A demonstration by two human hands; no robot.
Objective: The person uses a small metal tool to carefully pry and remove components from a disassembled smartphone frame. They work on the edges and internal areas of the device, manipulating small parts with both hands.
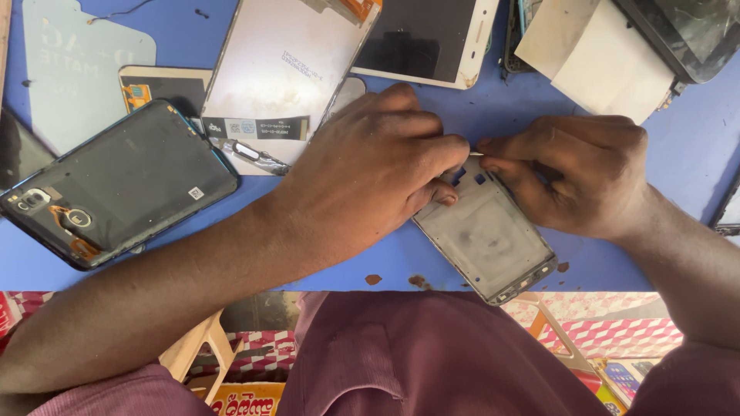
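A grey phone frame [487,239] lies tilted on the blue table [432,262], near its front edge. My left hand [370,169] rests on the frame's upper left corner, thumb pressed against its side. My right hand [574,173] sits on the frame's upper right edge. Between the fingertips of both hands there is a thin, pale, pin-like piece [475,154], pinched at the top of the frame. What lies under my palms is hidden.
A black phone back shell [116,185] with camera holes lies at the left. A silver display panel [281,77], a white-framed phone [428,38], a clear screen protector [77,69], white paper [597,58] and a dark phone [686,35] crowd the far side.
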